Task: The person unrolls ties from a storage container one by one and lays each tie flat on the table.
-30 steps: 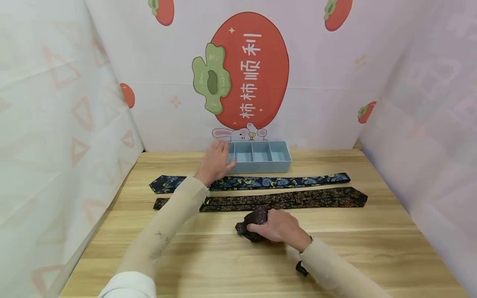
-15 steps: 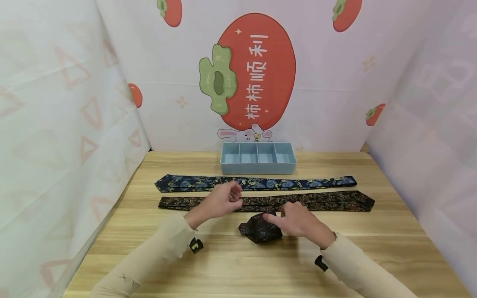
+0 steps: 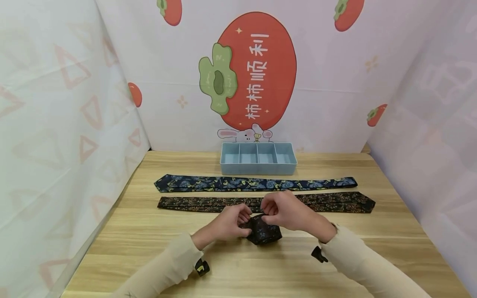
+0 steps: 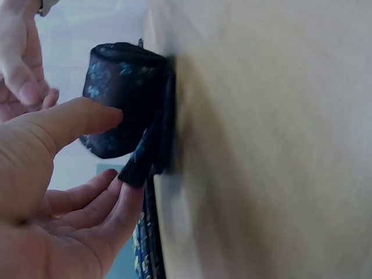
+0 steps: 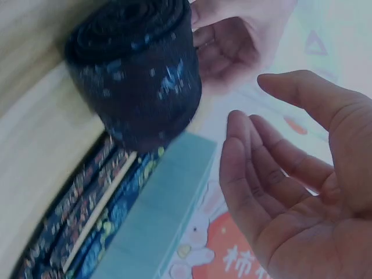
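A dark necktie with small blue flowers, rolled into a coil (image 3: 265,231), stands on the wooden table. Its short tail end (image 4: 139,160) sticks out at the left. My left hand (image 3: 229,223) is at that side, the fingertips touching the tail and the thumb passing in front of the roll. Thumb and fingers stand wide apart. Just above the roll's right side is my right hand (image 3: 287,212), fingers loosely bent. In the right wrist view a gap separates this right hand (image 5: 302,180) from the roll.
Behind the roll lie a black necktie with a brown pattern (image 3: 335,201) and a navy flowered necktie (image 3: 193,183), both stretched lengthwise. A light blue divided box (image 3: 258,169) stands at the back. Printed cloth walls (image 3: 167,120) enclose the table (image 3: 238,273).
My left hand came back from beside the box, crossing over the flat neckties to the roll's tail. My right hand let go of the rolled necktie and lifted slightly.
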A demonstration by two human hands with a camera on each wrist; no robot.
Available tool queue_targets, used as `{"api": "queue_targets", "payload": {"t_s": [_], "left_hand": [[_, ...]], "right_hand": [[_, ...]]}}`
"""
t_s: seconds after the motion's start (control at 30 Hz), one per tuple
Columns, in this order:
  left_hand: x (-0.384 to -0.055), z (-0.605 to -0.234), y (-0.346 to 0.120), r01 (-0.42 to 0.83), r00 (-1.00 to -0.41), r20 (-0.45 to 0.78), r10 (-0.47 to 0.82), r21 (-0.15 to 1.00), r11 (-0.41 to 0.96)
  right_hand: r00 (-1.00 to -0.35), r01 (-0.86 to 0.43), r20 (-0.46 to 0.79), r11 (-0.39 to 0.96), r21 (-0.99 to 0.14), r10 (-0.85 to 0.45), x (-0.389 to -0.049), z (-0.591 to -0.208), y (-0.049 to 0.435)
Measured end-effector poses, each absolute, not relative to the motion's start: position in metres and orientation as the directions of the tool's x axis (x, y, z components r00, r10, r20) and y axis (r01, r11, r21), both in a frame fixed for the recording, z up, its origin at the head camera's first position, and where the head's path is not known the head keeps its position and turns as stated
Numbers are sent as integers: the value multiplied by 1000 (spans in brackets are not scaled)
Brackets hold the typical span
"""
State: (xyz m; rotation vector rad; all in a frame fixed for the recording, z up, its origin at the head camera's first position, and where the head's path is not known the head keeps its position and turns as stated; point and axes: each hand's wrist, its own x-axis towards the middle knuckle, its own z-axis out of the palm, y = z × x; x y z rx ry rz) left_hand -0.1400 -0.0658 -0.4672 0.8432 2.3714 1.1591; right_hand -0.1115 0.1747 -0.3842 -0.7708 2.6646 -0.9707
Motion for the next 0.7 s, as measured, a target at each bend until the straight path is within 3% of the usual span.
{"api": "queue_targets", "payload": {"t_s": [0.33,0.7], "left_hand": [[-134,-476,-61,459,-747,-3,665,721,519],[-133,-479,-57,501,-749,19,662,669,548]], "right_hand": [[-781,-501,48,578,-644,-623,-111,-412,160],[-826,-519,103,678,-520,-554,-106,-428,162]]}}
